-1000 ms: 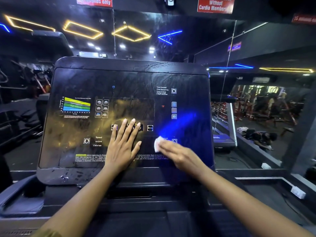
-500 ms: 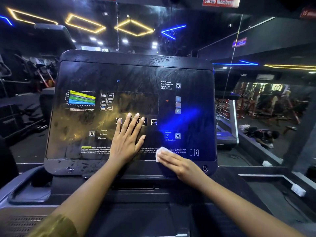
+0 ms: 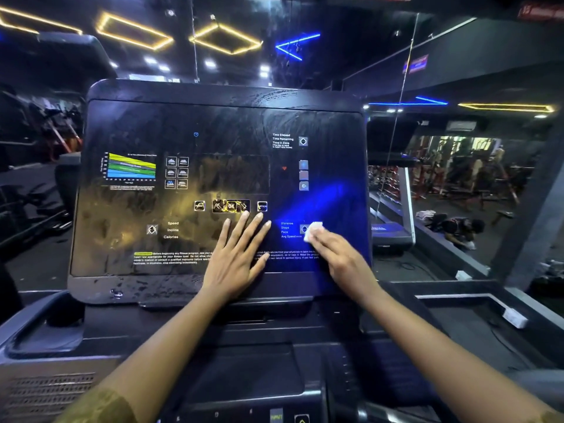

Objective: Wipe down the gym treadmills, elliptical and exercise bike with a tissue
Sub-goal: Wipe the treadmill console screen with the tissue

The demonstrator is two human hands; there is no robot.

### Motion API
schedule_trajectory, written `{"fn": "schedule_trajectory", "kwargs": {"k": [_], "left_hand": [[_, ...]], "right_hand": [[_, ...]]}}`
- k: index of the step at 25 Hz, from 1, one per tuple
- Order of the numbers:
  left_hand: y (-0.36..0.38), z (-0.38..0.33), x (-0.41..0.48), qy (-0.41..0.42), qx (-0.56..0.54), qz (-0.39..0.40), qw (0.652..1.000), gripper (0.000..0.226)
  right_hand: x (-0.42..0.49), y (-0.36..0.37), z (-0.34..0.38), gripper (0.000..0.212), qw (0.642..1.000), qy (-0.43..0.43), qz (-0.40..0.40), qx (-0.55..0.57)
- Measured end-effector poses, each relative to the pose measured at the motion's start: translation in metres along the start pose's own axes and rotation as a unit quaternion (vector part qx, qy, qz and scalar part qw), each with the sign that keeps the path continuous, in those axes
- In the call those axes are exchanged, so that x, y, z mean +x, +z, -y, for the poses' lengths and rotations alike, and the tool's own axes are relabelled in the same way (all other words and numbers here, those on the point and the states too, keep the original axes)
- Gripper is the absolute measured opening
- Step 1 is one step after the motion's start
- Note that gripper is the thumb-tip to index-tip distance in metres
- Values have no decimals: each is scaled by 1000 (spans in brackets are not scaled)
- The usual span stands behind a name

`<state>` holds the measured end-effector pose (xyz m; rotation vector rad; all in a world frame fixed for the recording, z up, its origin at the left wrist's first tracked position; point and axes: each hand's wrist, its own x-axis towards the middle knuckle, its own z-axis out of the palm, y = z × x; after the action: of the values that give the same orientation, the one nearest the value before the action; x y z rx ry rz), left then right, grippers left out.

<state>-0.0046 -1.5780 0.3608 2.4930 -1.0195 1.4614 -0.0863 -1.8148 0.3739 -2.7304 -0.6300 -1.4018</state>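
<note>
The treadmill console (image 3: 128, 209), a dark glossy panel with a coloured chart and small buttons, fills the middle of the view. My left hand (image 3: 236, 257) lies flat on its lower middle, fingers spread just below the OK buttons. My right hand (image 3: 338, 254) presses a small white tissue (image 3: 313, 232) against the panel's lower right, beside the Distance and Pace labels. Its fingers lie fairly straight over the tissue, which shows only past the fingertips. Smears streak the panel's surface.
A side tray (image 3: 39, 334) sits at the console's lower left. A mirror wall (image 3: 457, 178) on the right reflects gym machines and a person crouched on the floor. Another treadmill (image 3: 393, 215) stands to the right. A white socket block (image 3: 515, 319) sits on the right ledge.
My right hand slid the tissue up from the panel's bottom edge to the Distance labels. My left hand slipped down off the OK buttons. The view shifted slightly.
</note>
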Motion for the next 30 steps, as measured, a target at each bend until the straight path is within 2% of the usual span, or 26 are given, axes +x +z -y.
{"fn": "schedule_trajectory", "kwargs": {"k": [3,5,7,10,13,16,21,23,26,30], "left_hand": [[1,2,-1,4,8,-3,1000,60],[1,1,-2,4,7,1,1000,60],[1,0,-1,0,2,1,1000,60],[0,0,-2,-5,0,6,1000,60],[0,0,-2,-5,0,5,1000,60],[0,0,-2,-4,1,4,1000,60],[0,1,-3,-1,8,2,1000,60],[1,0,-3,-1,10,-1,1000,60],[0,0,-3,3,4,-5,1000,60],[0,0,-3,3,2,-9,1000,60]], "right_hand": [[-38,9,23,46,993,-102,47,-25],[-45,5,25,44,989,-136,53,-33],[-33,-5,17,42,993,-113,35,-30],[3,-22,-16,40,999,13,-31,-30],[16,-30,-39,46,995,86,-25,-51],[-18,-23,-31,45,997,64,-7,-48],[-83,-25,-16,51,998,-29,39,-35],[-67,-33,-30,52,999,1,26,-29],[-16,-40,-52,43,997,54,-15,-56],[-9,-35,-61,44,995,44,4,-91]]}}
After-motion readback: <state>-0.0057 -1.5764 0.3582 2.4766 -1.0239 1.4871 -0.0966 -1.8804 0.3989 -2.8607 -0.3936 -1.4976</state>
